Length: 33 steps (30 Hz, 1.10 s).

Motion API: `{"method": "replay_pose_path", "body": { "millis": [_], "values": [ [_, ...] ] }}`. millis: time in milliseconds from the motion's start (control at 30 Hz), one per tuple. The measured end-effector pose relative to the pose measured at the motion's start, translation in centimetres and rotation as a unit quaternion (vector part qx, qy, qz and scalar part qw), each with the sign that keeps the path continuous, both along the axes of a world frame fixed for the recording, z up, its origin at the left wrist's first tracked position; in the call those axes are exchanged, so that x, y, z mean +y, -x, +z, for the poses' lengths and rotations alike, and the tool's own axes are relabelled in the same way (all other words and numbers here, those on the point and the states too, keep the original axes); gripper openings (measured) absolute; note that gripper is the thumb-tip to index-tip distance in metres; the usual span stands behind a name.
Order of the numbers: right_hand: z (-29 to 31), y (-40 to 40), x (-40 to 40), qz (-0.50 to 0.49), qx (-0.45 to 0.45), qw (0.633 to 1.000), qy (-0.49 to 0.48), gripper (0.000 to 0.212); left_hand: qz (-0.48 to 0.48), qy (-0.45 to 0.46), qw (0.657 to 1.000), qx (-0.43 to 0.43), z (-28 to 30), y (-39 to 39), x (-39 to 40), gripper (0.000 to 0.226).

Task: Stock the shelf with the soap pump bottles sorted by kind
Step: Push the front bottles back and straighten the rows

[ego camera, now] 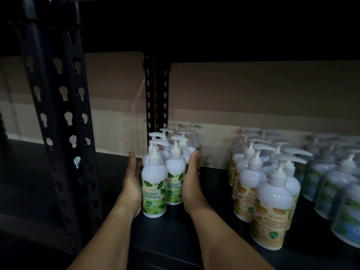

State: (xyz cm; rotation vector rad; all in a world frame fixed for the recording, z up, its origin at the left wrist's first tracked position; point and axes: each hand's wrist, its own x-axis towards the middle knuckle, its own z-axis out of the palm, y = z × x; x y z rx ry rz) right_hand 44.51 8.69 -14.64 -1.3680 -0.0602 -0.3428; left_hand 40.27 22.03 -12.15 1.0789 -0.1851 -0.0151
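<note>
Head view, green-label bottles in two rows at shelf left end beside upright post, left hand and right hand flat against group's sides, grip released, fingers straight, yellow-label bottles mid-shelf, blue-label bottles at right edge, cardboard behind.

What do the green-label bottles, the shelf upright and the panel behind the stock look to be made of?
Green-label bottles: probably plastic, glossy white, with soft highlights on the shoulders; the printed labels look like smooth film.
Shelf upright: likely painted steel, matte black, punched with keyhole slots.
Back panel: looks like cardboard, dull brown and flat, though the dim light leaves that open.
</note>
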Motion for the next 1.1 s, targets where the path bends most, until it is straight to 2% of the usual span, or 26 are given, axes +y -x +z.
{"method": "replay_pose_path", "body": {
  "millis": [167, 367, 500, 600, 700, 833, 933, 1000, 1100],
  "values": [
    [1.0, 1.6, 0.1, -0.011, -0.008, 1.0, 0.012, 0.125, 0.003, 0.001, 1.0, 0.001, 0.0, 0.1, 0.0, 0.08],
    [2.1, 4.4, 0.3, -0.033, -0.008, 0.998, 0.052, 0.103, 0.021, 0.002, 1.0, -0.018, -0.1, 0.0, 0.2, 0.077],
    [2.6, 6.3, 0.4, -0.039, 0.042, 0.996, 0.069, 0.095, 0.054, -0.005, 0.998, -0.043, 0.2, 1.0, 0.1, 0.076],
    [2.4, 8.0, 0.5, -0.035, 0.044, 0.994, 0.091, 0.073, 0.057, -0.04, 0.996, -0.051, 0.5, 2.5, -0.1, 0.077],
    [1.9, 10.3, 0.7, -0.056, 0.003, 0.987, 0.151, 0.064, 0.083, -0.079, 0.991, -0.064, 0.1, 3.6, 0.3, 0.071],
    [1.3, 12.3, 0.7, -0.129, -0.027, 0.957, 0.258, 0.056, 0.099, -0.12, 0.985, -0.078, -0.3, 5.2, 0.8, 0.065],
    [0.9, 12.4, 0.9, -0.151, -0.019, 0.941, 0.301, 0.054, 0.145, -0.144, 0.975, -0.084, -0.9, 6.7, 1.2, 0.082],
    [0.7, 12.0, 0.9, -0.157, -0.008, 0.94, 0.301, 0.051, 0.161, -0.208, 0.96, -0.094, -1.5, 7.0, 1.6, 0.097],
    [0.5, 11.5, 0.9, -0.161, -0.001, 0.938, 0.308, 0.048, 0.167, -0.263, 0.942, -0.123, -1.8, 7.1, 1.7, 0.09]
  ]
}}
